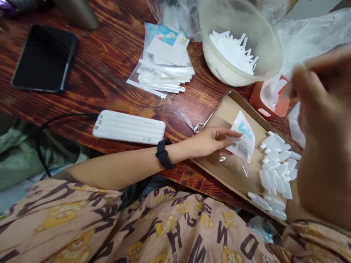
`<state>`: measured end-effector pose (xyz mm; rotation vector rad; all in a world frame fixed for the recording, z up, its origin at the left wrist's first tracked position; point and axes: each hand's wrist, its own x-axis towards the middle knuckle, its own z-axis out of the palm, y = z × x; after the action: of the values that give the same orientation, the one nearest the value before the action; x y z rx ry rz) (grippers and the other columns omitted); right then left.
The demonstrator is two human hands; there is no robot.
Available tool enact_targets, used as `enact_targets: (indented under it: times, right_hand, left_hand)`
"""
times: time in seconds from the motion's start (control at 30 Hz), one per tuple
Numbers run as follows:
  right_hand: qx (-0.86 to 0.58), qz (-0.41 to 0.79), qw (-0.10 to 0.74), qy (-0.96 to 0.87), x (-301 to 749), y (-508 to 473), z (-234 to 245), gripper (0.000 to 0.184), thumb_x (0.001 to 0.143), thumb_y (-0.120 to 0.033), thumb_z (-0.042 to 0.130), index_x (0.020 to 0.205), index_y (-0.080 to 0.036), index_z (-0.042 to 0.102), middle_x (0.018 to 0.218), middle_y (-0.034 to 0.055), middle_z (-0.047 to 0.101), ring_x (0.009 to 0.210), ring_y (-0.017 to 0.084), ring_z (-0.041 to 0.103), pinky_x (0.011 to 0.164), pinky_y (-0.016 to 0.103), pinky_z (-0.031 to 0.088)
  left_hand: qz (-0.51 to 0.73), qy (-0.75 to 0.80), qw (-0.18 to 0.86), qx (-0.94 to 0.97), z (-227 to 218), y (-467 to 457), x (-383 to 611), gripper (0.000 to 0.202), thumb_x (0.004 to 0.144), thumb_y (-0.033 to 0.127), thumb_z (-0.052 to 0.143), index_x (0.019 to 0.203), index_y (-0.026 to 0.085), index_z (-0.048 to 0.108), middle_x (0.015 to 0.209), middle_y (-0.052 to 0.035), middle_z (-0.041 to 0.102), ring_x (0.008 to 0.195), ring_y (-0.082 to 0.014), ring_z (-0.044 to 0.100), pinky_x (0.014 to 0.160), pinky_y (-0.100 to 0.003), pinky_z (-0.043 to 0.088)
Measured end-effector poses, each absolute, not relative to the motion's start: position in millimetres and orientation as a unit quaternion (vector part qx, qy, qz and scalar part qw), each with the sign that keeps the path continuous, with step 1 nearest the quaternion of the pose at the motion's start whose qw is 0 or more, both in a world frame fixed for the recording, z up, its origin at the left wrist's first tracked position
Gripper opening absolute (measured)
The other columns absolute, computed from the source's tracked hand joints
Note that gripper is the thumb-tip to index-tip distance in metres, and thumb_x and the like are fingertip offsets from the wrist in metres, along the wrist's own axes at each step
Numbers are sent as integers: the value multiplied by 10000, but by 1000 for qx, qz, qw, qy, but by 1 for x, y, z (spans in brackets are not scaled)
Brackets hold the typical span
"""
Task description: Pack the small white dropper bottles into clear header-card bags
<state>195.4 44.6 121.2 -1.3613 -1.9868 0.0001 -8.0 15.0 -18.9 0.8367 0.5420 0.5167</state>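
My left hand [210, 140] reaches across a shallow cardboard tray [219, 117] and pinches a small clear packet with a white and blue card [242, 140] between thumb and fingers. A black band sits on that wrist. My right hand [326, 120] is raised close to the camera at the right, blurred, with its fingertips pressed together near the top; whether it holds anything is hidden. Several small white plastic pieces [276, 170] lie in the tray to the right of the packet.
A translucent bowl [263, 44] of white pieces stands at the back. A stack of filled clear packets [164, 69] lies left of it. A white power bank [128, 127] with a black cable, a dark tablet [44, 58] and an orange box [256, 100] are on the wooden table.
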Motion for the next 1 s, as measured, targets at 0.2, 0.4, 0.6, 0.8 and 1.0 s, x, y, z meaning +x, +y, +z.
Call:
enact_targets:
  times: [0.2,0.4,0.6,0.8,1.0]
  right_hand:
    - [-606,26,247,-755,221,223,86,629,1035,-390,397,1177,142,700,897,72,753,870,188,792,687,325,489]
    - [-621,-35,185,-761,230,203,80,380,995,-253,637,1268,-39,792,1248,183,805,1247,337,739,1023,466,511]
    - [-546,-31,225,-807,250,38,63,256,1104,-312,576,1250,-201,756,1112,108,843,964,190,806,885,322,617]
    - [-480,-61,241,-841,255,-91,27,510,936,-156,810,1408,-263,650,1295,123,780,1185,286,772,974,471,639]
    - [-476,-143,273,-824,259,-145,23,506,939,-45,770,1389,-270,715,1150,65,837,965,221,796,847,377,636]
  left_hand:
    - [170,295,885,317,-16,13,-9,404,999,36,685,1369,178,761,1000,-67,856,753,-104,789,690,-196,647]
    - [205,290,894,273,-12,14,-9,402,1006,47,697,1379,182,756,1023,-74,864,762,-115,814,682,-194,661]
    - [266,282,886,254,-1,19,-17,407,1027,77,677,1416,182,732,1230,-117,842,845,-139,838,704,-200,677]
    - [234,294,887,267,3,6,-7,410,1033,80,665,1429,173,711,1224,-119,842,847,-146,845,696,-191,683]
    - [109,293,911,270,6,-25,4,675,1011,89,702,1632,291,528,1237,-89,834,897,-180,858,743,-235,710]
